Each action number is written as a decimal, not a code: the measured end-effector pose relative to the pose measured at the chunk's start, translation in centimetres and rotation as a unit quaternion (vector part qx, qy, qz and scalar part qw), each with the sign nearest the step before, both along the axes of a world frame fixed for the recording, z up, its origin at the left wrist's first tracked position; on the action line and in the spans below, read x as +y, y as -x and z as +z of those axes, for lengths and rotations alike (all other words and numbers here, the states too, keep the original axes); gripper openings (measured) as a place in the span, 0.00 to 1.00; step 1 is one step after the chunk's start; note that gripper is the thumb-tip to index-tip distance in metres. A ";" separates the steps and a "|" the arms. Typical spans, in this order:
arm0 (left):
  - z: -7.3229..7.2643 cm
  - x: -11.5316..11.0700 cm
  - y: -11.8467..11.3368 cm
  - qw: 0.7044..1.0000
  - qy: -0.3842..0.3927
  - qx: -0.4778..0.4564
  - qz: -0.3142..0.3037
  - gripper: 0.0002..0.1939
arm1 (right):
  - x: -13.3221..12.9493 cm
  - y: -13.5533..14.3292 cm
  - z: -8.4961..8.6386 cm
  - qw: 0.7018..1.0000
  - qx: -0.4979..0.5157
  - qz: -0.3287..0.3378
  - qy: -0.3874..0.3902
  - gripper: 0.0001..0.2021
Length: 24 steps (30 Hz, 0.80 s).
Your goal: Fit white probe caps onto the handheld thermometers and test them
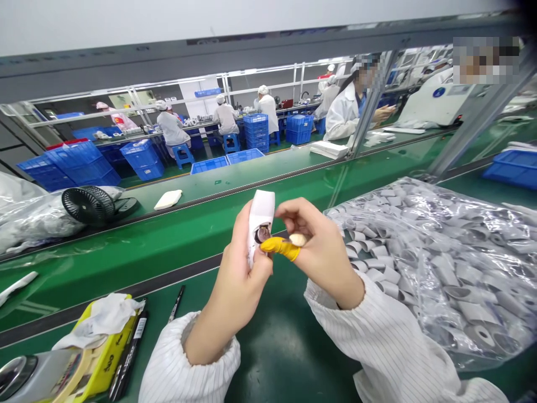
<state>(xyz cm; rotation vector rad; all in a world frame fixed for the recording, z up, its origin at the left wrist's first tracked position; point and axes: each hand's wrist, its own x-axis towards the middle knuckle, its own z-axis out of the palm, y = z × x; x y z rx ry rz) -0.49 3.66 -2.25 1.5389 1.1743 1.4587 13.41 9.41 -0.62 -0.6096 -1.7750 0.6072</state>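
Note:
A white plastic housing (262, 210) stands nearly upright in my left hand (239, 280), its fingers and thumb wrapped round the lower part. A round opening with a shiny dark part (263, 234) inside faces me. My right hand (321, 243) is close on the right side, fingers curled. Its thumb wears a yellow finger cot (281, 247) and touches the edge of the opening. A cream-coloured tip (297, 239), perhaps another finger cot, shows among the curled fingers. Whatever they may pinch is hidden.
On the right lies a clear plastic bag (453, 257) of grey-white curved shells. A yellow tray (104, 358) with a cloth and black pens is at lower left. Beyond are a green conveyor belt (188, 226), a black fan (90, 204), and co-workers near blue crates (255, 131).

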 end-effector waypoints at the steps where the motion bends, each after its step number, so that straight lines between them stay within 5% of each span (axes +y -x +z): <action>1: 0.0 0.0 -0.1 1.000 -0.001 0.006 0.002 0.35 | 0.2 0.0 0.1 0.996 0.017 0.039 0.079 0.14; 4: 0.1 -0.1 -0.5 0.999 -0.008 0.041 0.026 0.36 | 0.7 0.2 0.3 0.950 0.053 0.172 0.255 0.20; 7: 0.4 0.0 -0.8 0.993 -0.020 0.100 0.056 0.36 | 0.8 0.7 0.1 0.914 0.098 0.222 0.325 0.22; 18: 0.6 0.7 -0.6 0.985 -0.019 0.160 0.058 0.36 | 0.1 2.4 -1.3 0.931 0.191 0.148 0.275 0.23; 24: 0.8 0.4 -0.5 0.998 0.034 -0.014 -0.051 0.31 | 0.5 -0.4 -0.3 0.936 0.080 0.221 0.263 0.28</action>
